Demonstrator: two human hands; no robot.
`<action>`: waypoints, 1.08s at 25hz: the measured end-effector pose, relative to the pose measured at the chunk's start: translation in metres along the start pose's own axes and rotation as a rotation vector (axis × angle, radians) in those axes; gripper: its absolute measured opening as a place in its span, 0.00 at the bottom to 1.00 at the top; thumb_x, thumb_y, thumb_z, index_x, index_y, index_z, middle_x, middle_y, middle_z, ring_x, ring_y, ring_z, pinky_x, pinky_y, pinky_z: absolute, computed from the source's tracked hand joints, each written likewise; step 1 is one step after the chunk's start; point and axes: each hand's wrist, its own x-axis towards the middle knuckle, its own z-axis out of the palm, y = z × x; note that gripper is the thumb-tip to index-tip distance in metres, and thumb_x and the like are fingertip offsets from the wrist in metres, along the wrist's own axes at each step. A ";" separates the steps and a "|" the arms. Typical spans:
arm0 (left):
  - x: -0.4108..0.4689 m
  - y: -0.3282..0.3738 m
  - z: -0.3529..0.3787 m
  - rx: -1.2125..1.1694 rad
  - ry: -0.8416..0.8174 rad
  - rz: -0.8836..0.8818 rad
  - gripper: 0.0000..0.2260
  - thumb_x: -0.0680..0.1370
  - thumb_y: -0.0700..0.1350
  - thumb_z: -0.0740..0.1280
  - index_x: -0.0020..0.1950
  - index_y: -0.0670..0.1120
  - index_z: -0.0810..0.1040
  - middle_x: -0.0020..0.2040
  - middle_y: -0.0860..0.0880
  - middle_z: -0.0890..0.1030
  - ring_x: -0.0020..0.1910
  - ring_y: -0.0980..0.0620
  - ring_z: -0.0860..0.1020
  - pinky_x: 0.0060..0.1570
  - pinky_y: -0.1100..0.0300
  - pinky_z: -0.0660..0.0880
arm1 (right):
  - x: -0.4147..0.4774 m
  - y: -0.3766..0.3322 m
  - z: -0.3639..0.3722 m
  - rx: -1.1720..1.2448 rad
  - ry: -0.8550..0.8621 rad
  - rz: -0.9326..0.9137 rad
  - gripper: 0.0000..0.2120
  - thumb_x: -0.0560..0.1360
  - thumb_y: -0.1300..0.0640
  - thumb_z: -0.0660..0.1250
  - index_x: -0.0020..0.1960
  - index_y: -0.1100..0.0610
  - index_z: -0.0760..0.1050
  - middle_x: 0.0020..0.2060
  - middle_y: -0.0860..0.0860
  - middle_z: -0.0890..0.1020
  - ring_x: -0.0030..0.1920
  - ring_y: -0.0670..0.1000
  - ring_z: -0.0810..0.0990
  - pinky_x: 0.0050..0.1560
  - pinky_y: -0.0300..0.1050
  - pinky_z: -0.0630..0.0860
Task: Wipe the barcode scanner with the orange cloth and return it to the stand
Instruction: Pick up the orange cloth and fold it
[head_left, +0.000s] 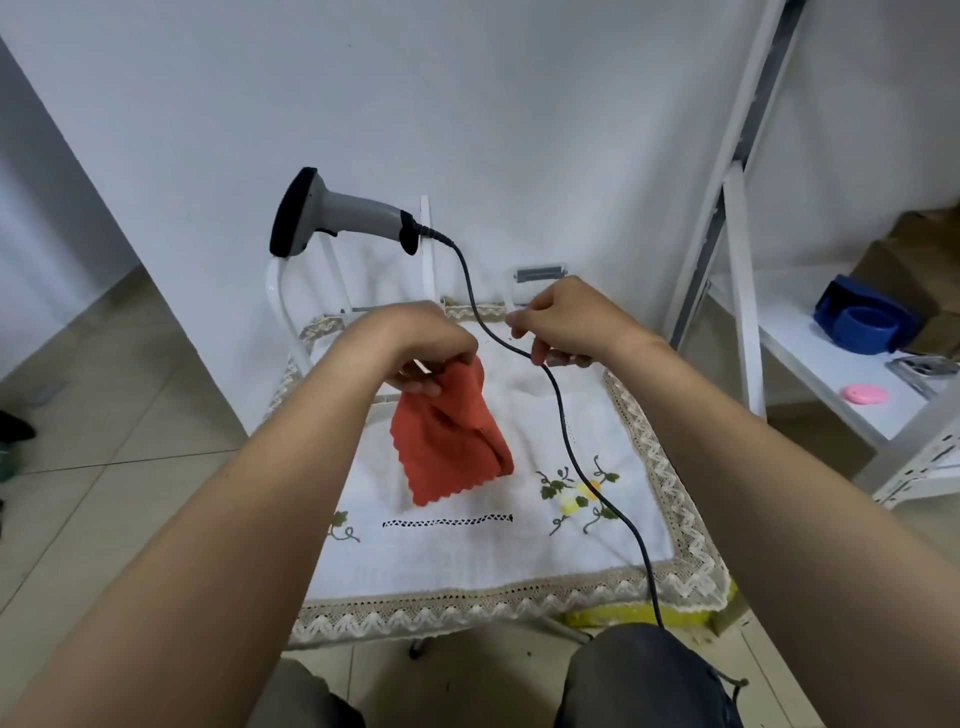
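Pinching orange cloth (451, 441) w/ left hand (415, 345), fingers closed on top edge, cloth hanging over table (467, 566). Right hand (563, 322) is gripping cable (563, 431). Barcode scanner (332, 213) is sitting on white stand (427, 244).

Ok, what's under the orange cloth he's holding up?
The orange cloth hangs from the left hand above a white embroidered tablecloth. Bare fabric shows around it; the patch directly behind the cloth is covered, so anything lying there cannot be seen.

Orange cloth (452, 441); grey-black scanner (332, 213); white tablecloth (467, 561), beige zigzag lace border, embroidered green-yellow flowers.
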 end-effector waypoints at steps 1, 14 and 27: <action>-0.006 0.004 -0.007 -0.010 0.036 0.028 0.05 0.75 0.44 0.67 0.48 0.43 0.78 0.43 0.45 0.80 0.36 0.45 0.81 0.38 0.58 0.77 | -0.005 -0.009 -0.001 0.001 -0.083 0.003 0.17 0.78 0.44 0.67 0.47 0.56 0.84 0.33 0.52 0.87 0.28 0.52 0.78 0.26 0.35 0.71; 0.001 0.054 -0.012 -0.999 0.094 0.416 0.06 0.81 0.39 0.63 0.53 0.40 0.79 0.46 0.42 0.81 0.37 0.44 0.85 0.39 0.51 0.82 | -0.011 -0.015 -0.040 0.497 -0.173 0.020 0.25 0.77 0.37 0.69 0.58 0.59 0.82 0.50 0.55 0.88 0.49 0.57 0.88 0.52 0.54 0.83; 0.075 0.094 0.015 -0.856 -0.086 0.232 0.17 0.80 0.56 0.68 0.61 0.45 0.78 0.55 0.41 0.85 0.51 0.39 0.85 0.46 0.42 0.84 | 0.056 0.022 -0.073 0.993 0.052 0.058 0.05 0.75 0.58 0.66 0.50 0.56 0.78 0.44 0.54 0.83 0.47 0.57 0.81 0.61 0.55 0.78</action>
